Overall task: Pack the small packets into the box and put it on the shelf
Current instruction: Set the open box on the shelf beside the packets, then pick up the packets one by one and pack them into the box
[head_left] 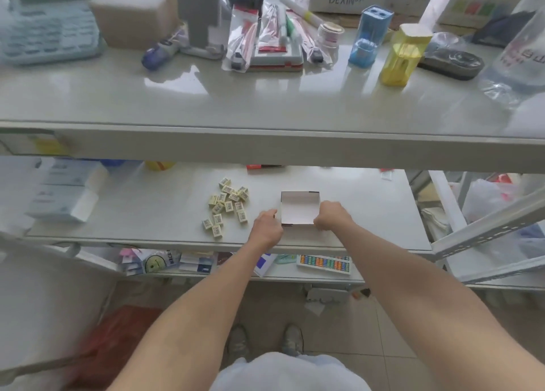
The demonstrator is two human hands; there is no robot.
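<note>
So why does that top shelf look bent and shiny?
Head view: the wide lens bows the glossy white upper shelf, glare patches on it; pale blue plastic basket at the corner is blurred; open white cardboard box and small cream packets look sharp.

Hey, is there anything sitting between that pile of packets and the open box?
Nothing visible. The packets lie loose on the shelf just left of the box, with bare shelf between. Only the left hand, holding the box's left wall, sits near that path; the right hand holds the right wall.
</note>
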